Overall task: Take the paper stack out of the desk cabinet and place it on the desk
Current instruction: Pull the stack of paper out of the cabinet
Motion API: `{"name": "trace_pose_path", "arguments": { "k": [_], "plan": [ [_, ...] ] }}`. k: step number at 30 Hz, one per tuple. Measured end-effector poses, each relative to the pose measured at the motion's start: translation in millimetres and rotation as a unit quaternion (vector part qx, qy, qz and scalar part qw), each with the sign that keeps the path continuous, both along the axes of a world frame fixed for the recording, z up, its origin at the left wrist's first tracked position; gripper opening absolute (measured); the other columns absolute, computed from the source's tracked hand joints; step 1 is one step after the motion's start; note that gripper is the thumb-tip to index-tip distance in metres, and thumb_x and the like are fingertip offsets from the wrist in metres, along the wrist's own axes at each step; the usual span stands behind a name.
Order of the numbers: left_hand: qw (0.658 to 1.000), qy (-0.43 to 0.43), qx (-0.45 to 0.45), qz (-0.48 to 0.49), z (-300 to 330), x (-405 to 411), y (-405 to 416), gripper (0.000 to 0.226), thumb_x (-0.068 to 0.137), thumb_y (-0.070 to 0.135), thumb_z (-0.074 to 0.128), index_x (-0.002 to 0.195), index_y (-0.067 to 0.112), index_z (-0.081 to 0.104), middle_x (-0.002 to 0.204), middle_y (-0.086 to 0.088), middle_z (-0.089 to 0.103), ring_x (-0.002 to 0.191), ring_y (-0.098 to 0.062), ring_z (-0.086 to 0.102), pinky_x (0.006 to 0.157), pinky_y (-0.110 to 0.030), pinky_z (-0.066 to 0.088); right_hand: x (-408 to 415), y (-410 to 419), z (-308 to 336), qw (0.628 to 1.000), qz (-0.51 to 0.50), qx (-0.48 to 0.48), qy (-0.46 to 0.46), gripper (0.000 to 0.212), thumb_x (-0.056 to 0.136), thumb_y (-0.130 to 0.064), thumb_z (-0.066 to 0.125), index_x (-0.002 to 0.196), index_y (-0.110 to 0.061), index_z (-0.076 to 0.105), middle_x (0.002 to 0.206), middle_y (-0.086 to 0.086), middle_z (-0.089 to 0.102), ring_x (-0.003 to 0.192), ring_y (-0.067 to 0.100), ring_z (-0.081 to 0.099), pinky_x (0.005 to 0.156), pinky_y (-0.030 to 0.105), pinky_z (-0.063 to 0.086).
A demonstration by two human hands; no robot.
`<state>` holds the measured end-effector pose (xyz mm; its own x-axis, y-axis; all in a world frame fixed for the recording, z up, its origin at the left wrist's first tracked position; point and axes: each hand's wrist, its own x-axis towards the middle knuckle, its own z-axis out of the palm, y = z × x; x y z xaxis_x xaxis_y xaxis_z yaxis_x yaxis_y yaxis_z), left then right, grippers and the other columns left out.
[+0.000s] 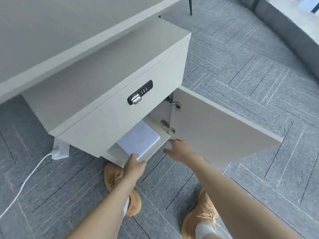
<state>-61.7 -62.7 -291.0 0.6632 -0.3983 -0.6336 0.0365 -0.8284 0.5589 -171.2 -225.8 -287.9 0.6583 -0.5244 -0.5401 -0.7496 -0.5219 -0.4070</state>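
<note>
L hand [135, 163] grips paper stack [140, 139] corner in cabinet [110, 116], R hand [179, 150] open nearby

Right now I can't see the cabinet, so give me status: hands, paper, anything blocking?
Left hand gripping paper stack corner. Right hand open, empty. Stack inside cabinet. Door open, path clear.

cabinet mouth [138, 135] open | door [224, 126] swung right — clear | drawer front [120, 109] overhangs — low headroom

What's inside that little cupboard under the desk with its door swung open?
A white paper stack lies flat on the cabinet floor, its near corner gripped by the left hand. The right hand hovers open beside it. The drawer front hides the compartment's deeper part.
</note>
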Motion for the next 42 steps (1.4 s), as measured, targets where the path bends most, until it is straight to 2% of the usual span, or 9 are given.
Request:
{"name": "trace_pose_path", "arguments": {
  "k": [6, 10, 12, 15, 18, 25, 28, 36, 42],
  "plan": [
    [0.998, 0.037, 0.031, 0.048, -65.8, 14.0, -22.5, 0.050, 0.089, 0.022, 0.059, 0.135, 0.005, 0.048, 0.125, -0.020, 0.062, 0.107, -0.034, 0.062, 0.076, -0.033, 0.046, 29.8, -20.4, -65.5, 0.998, -0.010, 0.042, 0.037, 0.059, 0.092, -0.048, 0.049, 0.138, -0.011, 0.044, 0.128, 0.012, 0.056, 0.118, 0.030, 0.057, 0.095, 0.046, 0.051],
    [0.991, 0.060, 0.037, 0.111, -94.3, 31.1, -42.6, 0.056, 0.089, 0.014, 0.059, 0.136, -0.012, 0.043, 0.075, -0.006, 0.049, 0.061, -0.019, 0.048, 0.049, -0.028, 0.038, 59.5, -36.8, -97.7, 0.996, -0.011, 0.072, 0.048, 0.055, 0.096, -0.042, 0.042, 0.139, -0.008, 0.042, 0.133, 0.016, 0.054, 0.120, 0.033, 0.054, 0.099, 0.049, 0.048],
    [0.985, 0.082, 0.030, 0.147, -107.6, 38.4, -51.0, 0.062, 0.089, 0.019, 0.062, 0.141, -0.005, 0.040, 0.109, -0.019, 0.062, 0.092, -0.032, 0.064, 0.076, -0.041, 0.053, 72.9, -46.0, -112.3, 0.995, -0.019, 0.086, 0.038, 0.051, 0.098, -0.036, 0.041, 0.139, -0.006, 0.042, 0.134, 0.018, 0.052, 0.122, 0.034, 0.053, 0.100, 0.047, 0.047],
    [0.977, 0.076, 0.043, 0.193, -141.4, 54.6, -56.6, 0.084, 0.074, 0.033, 0.067, 0.145, 0.000, 0.037, 0.147, -0.028, 0.046, 0.128, -0.046, 0.052, 0.103, -0.055, 0.045, 91.2, -59.4, -133.4, 0.995, -0.039, 0.087, 0.021, 0.051, 0.096, -0.034, 0.046, 0.138, -0.006, 0.044, 0.136, 0.018, 0.051, 0.123, 0.035, 0.052, 0.099, 0.044, 0.046],
    [0.972, 0.056, 0.073, 0.216, -162.7, 70.4, -64.7, 0.084, 0.070, 0.030, 0.068, 0.139, -0.008, 0.040, 0.143, -0.036, 0.046, 0.125, -0.047, 0.054, 0.100, -0.057, 0.047, 105.2, -66.7, -154.6, 0.996, -0.043, 0.077, 0.014, 0.049, 0.093, -0.034, 0.049, 0.133, -0.006, 0.047, 0.131, 0.018, 0.052, 0.120, 0.036, 0.053, 0.096, 0.043, 0.047],
    [0.960, -0.009, 0.077, 0.268, -206.8, 92.3, -79.4, 0.040, 0.085, 0.010, 0.065, 0.117, -0.007, 0.047, 0.110, -0.020, 0.059, 0.093, -0.032, 0.060, 0.078, -0.039, 0.048, 133.7, -68.4, -207.6, 0.998, -0.048, 0.040, 0.004, 0.042, 0.093, -0.009, 0.045, 0.134, -0.002, 0.042, 0.133, 0.021, 0.047, 0.120, 0.037, 0.050, 0.097, 0.044, 0.044],
    [0.950, -0.026, 0.097, 0.295, -219.5, 94.4, -79.4, 0.024, 0.085, 0.007, 0.064, 0.100, -0.001, 0.047, 0.097, -0.017, 0.058, 0.085, -0.031, 0.060, 0.066, -0.035, 0.044, 152.9, -63.6, -226.9, 0.998, -0.057, 0.034, -0.004, 0.047, 0.098, -0.022, 0.047, 0.139, -0.004, 0.036, 0.137, 0.021, 0.042, 0.124, 0.036, 0.044, 0.100, 0.043, 0.040],
    [0.945, -0.046, 0.129, 0.296, -285.6, 90.1, -64.3, 0.088, 0.046, 0.038, 0.061, 0.127, 0.005, 0.052, 0.134, -0.021, 0.057, 0.121, -0.040, 0.058, 0.091, -0.056, 0.056, 142.0, -53.0, -252.6, 0.998, -0.062, -0.019, 0.009, 0.049, 0.094, -0.014, 0.051, 0.140, -0.002, 0.038, 0.136, 0.018, 0.040, 0.124, 0.034, 0.040, 0.099, 0.041, 0.041],
    [0.933, 0.022, 0.138, 0.333, -241.9, 0.6, -64.5, 0.091, 0.064, 0.031, 0.071, 0.143, 0.008, 0.033, 0.147, -0.025, 0.037, 0.129, -0.045, 0.043, 0.098, -0.055, 0.049, 60.0, -48.5, -249.3, 0.986, -0.153, 0.073, -0.004, 0.043, 0.095, -0.028, 0.053, 0.133, -0.008, 0.047, 0.132, 0.015, 0.048, 0.120, 0.032, 0.049, 0.097, 0.042, 0.043]
  ]
}}
